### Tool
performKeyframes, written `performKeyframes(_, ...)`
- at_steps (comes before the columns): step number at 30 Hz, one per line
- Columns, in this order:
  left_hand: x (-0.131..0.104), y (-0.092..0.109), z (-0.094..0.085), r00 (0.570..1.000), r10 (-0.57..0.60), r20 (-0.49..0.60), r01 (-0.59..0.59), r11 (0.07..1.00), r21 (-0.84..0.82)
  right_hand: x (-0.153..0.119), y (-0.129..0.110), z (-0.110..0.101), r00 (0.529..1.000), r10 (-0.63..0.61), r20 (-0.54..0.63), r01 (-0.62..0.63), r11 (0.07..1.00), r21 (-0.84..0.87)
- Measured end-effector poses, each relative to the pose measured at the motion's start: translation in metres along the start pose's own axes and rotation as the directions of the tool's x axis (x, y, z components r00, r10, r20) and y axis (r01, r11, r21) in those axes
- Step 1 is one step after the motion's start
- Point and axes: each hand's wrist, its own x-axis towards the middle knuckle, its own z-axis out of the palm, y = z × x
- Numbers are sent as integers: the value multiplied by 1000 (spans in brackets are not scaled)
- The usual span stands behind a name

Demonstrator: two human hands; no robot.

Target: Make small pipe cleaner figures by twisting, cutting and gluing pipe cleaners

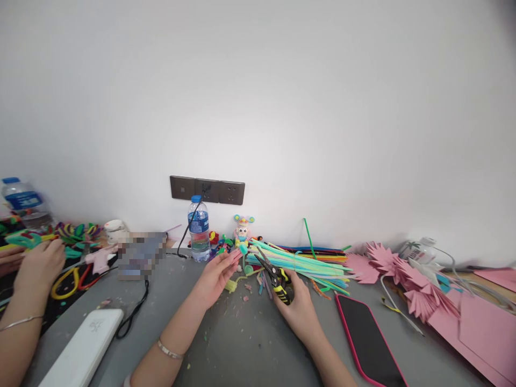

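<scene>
One teal piece is pinched in my left hand, angled toward one o'clock; my right hand, angled toward eleven, grips one pair of pliers.

Bright, diffuse light fills the white wall, dimming upper right. Coarse pixelation masks a patch over the table.

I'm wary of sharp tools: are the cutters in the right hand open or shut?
Open: the cutters in the right hand show two dark tips standing apart, with a gap between them.
</scene>
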Motion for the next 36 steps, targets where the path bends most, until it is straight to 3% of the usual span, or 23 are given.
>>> performKeyframes(10, 1, 0, 0, 997, 75, 8, -75, 996, 42, 2, -3, 0, 1000, 0, 21, 1, 999, -39)
performKeyframes(18, 0, 1, -4, 975, 218, 40, -222, 966, 136, -1, 6, -3, 1000, 6, 17, -4, 992, -128)
performKeyframes(23, -3, 0, 0, 975, 216, 42, -220, 962, 162, -3, 8, -1, 995, -40, 92, 57, 981, -186)
performKeyframes(28, 0, -2, 0, 987, 159, -38, -154, 982, 107, -3, 8, 1, 986, -53, 159, 89, 970, -228)
performKeyframes(36, 1, -3, -2, 998, 65, -17, -63, 991, 117, -3, 12, 5, 988, -85, 132, 114, 966, -231)
